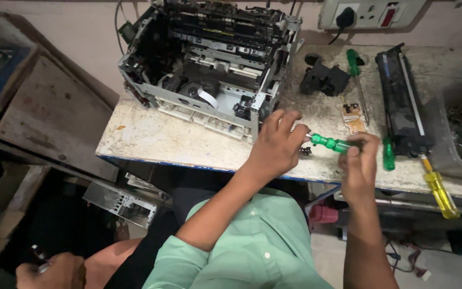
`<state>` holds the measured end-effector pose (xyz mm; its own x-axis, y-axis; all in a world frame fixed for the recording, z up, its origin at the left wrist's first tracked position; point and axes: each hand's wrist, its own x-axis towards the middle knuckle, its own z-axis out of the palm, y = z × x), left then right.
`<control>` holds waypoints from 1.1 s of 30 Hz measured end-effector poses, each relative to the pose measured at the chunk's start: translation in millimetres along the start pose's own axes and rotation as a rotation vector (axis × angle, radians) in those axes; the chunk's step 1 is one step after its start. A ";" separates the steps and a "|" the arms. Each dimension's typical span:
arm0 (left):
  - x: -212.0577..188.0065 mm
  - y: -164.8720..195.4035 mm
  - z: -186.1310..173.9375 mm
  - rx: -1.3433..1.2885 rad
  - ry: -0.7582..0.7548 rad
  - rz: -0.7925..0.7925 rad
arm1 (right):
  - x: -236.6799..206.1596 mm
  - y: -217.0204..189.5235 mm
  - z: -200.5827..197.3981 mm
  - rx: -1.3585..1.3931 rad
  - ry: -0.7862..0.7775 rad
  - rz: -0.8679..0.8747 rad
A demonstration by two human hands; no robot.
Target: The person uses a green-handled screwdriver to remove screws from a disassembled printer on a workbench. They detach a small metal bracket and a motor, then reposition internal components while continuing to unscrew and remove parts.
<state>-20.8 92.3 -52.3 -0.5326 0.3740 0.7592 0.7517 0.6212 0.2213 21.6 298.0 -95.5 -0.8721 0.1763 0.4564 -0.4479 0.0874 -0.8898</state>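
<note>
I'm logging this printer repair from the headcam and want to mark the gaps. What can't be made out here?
- Screwdriver tip: the green-handled screwdriver runs from the right hand to the left hand, whose fingers cover its tip.
- Small dark part under the left hand: too small to identify.
- Grey bin: cut off by the right edge.
- Another person's hand, bottom left: its small object is blurred.
</note>
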 end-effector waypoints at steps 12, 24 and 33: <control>-3.8 0.9 -6.2 -0.007 0.007 0.019 | -5.0 3.5 -0.3 -0.188 0.061 0.140; -0.8 -1.1 -9.1 -0.034 -0.037 0.068 | -1.6 1.4 -8.5 -0.168 -0.088 0.211; 1.9 -3.3 -0.5 -0.085 -0.049 0.039 | -1.1 7.0 -18.0 -0.199 -0.139 0.092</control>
<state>-24.0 90.7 -51.3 -0.5192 0.4316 0.7376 0.8013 0.5460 0.2446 22.9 316.0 -102.3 -0.9323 0.0571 0.3571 -0.3298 0.2708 -0.9044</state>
